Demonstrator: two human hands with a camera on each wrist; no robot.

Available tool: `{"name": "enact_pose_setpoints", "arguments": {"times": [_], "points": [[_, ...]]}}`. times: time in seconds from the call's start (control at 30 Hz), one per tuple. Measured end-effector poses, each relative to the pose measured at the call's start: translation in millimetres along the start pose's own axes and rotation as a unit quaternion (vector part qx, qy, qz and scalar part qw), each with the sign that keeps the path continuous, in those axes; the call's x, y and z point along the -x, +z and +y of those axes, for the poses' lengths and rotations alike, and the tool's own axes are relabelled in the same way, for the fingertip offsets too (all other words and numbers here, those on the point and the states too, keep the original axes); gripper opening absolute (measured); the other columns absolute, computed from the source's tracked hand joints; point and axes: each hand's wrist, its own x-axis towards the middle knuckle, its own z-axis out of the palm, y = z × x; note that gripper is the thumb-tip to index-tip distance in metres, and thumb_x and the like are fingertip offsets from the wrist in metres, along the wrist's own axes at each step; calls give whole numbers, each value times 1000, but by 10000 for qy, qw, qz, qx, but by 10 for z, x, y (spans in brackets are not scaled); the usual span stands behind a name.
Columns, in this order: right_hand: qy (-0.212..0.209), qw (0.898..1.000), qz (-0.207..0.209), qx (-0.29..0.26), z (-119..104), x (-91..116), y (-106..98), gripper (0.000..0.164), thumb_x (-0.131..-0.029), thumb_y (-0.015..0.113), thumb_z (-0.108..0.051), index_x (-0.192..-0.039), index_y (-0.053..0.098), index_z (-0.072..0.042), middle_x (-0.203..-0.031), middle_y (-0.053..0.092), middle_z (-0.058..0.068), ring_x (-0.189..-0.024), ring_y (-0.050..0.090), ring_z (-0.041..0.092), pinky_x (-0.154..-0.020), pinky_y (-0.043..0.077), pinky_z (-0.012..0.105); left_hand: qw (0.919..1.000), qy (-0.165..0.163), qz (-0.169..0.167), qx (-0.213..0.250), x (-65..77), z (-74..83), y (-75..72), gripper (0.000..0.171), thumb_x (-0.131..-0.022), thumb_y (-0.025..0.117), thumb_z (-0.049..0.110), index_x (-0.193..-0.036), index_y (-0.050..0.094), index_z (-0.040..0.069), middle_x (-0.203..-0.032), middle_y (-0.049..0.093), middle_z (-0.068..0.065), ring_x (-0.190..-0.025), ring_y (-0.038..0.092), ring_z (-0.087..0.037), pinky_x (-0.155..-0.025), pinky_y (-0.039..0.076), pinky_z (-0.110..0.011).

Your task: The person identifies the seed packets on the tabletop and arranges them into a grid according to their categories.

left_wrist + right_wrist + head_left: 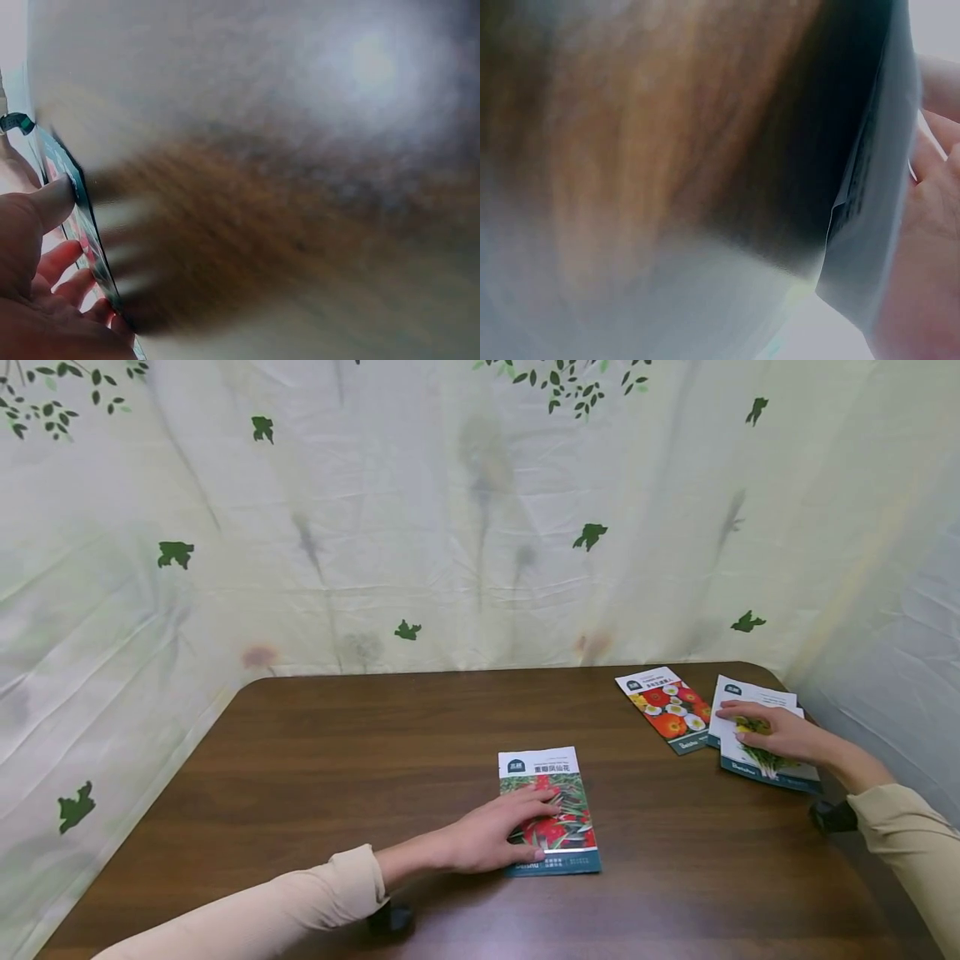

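Observation:
My left hand (495,831) rests on a seed packet (551,789) with red flowers and a teal bottom band, lying on the table in front of me. Its fingers spread across the picture, and the thumb lies near the lower edge. In the left wrist view, the thumb and fingertips touch the packet (79,202), seen edge-on. At the right, my right hand (787,733) lies over a seed packet (768,764) showing a leafy green vegetable. That packet overlaps another white-topped packet (757,693). In the right wrist view, a pale packet (870,240) hides part of the hand.
A packet with orange, red and white flowers (671,710) lies left of the right-hand packets, near the back of the brown wooden table (337,760). Behind stands a pale curtain (420,527) with leaf prints. Dark wrist devices (390,918) sit under both wrists.

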Motion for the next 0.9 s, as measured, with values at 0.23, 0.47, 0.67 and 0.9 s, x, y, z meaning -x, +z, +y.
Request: {"name": "enact_pose_setpoints", "arguments": {"times": [0.23,0.47,0.67,0.9], "points": [[3,10000,20,7,-7,8,3,40,-96,62,-13,-131,55,4,-140,42,34,-128,33,56,-94,30,72,9998,-157,6,139,100,-15,-8,55,-94,68,29,-144,50,15,-157,33,2,-146,23,-21,-117,23,-40],[-31,10000,38,47,-2,8,6,40,-96,63,-15,-131,55,3,-140,43,34,-128,34,56,-93,31,72,9993,-286,4,239,177,-7,-24,55,-94,68,29,-144,50,17,-157,33,4,-146,23,-20,-116,23,-42],[-44,10000,52,-10,-11,19,9,41,-95,63,-14,-131,55,4,-140,43,35,-127,33,57,-92,30,73,9990,-284,12,332,249,-19,-38,55,-93,69,28,-144,50,17,-157,33,4,-146,24,-22,-115,25,-45],[-62,9999,130,83,-15,26,12,39,-95,63,-16,-130,56,1,-138,45,34,-125,36,55,-91,33,71,9988,-265,111,396,334,-43,-23,54,-92,70,26,-142,52,16,-157,34,3,-146,24,-23,-116,24,-46]]}}
